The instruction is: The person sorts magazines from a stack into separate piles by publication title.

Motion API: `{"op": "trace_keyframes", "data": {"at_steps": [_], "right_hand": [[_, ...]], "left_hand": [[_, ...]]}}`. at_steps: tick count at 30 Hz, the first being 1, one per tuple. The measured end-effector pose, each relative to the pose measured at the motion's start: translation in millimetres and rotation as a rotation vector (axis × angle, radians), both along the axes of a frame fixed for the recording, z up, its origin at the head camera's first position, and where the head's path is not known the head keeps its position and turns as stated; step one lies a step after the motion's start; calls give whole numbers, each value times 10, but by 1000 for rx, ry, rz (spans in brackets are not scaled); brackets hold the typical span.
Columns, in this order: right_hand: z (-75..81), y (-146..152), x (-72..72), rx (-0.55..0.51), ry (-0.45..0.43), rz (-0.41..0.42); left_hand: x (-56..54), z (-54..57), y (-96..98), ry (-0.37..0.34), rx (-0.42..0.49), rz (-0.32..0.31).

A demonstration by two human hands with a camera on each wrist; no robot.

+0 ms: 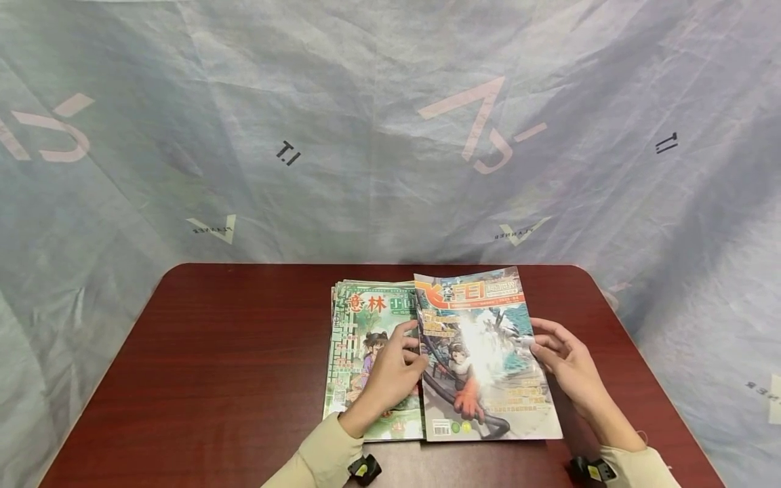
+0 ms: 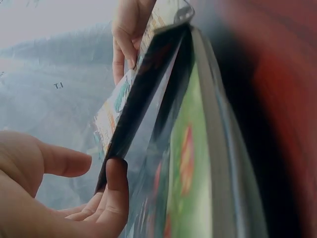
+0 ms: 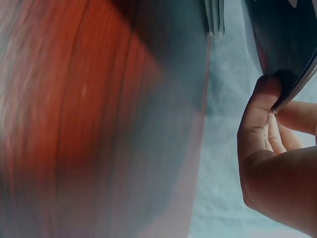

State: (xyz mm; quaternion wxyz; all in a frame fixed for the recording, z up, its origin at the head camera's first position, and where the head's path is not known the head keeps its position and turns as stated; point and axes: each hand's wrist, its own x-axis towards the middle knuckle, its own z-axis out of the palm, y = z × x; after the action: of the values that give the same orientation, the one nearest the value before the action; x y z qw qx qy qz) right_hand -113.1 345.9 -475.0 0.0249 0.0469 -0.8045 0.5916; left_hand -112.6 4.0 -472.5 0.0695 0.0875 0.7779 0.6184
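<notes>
A magazine (image 1: 518, 379) with an orange title and a painted figure on its cover is raised over the right part of a stack, its face catching a bright glare. My right hand (image 1: 573, 373) pinches its right edge; in the right wrist view a digit (image 3: 265, 96) presses its dark back. At the left edge is my left hand (image 1: 393, 369), with fingers on both sides of that edge in the left wrist view. Beneath lies a green magazine (image 1: 342, 407) with a red title and a cartoon girl, topping the stack and partly covered by the raised one.
The stack rests near the front of a dark red wooden table (image 1: 232, 366) with rounded far corners. Behind and beside it hangs a grey printed cloth (image 1: 366, 135). Black wrist straps (image 1: 365, 469) sit at the cuffs of pale sleeves (image 1: 323, 454).
</notes>
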Motion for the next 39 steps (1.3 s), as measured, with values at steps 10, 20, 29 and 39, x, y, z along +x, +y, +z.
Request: {"op": "trace_keyframes", "data": {"at_steps": [10,20,29,39], "right_hand": [[-17,280,-11,-33,16,25],[-104,568,13,-117,-53,14],[-119,795,-20,-89,-66,-12],[-95,978,-20,-30,-147,-12]], "left_hand": [[16,1,200,-80,105,-54],[-1,38,403,-160,147,-100],[23,26,561,-164,134,-144],[47,71,691,-246,190,-206]]}}
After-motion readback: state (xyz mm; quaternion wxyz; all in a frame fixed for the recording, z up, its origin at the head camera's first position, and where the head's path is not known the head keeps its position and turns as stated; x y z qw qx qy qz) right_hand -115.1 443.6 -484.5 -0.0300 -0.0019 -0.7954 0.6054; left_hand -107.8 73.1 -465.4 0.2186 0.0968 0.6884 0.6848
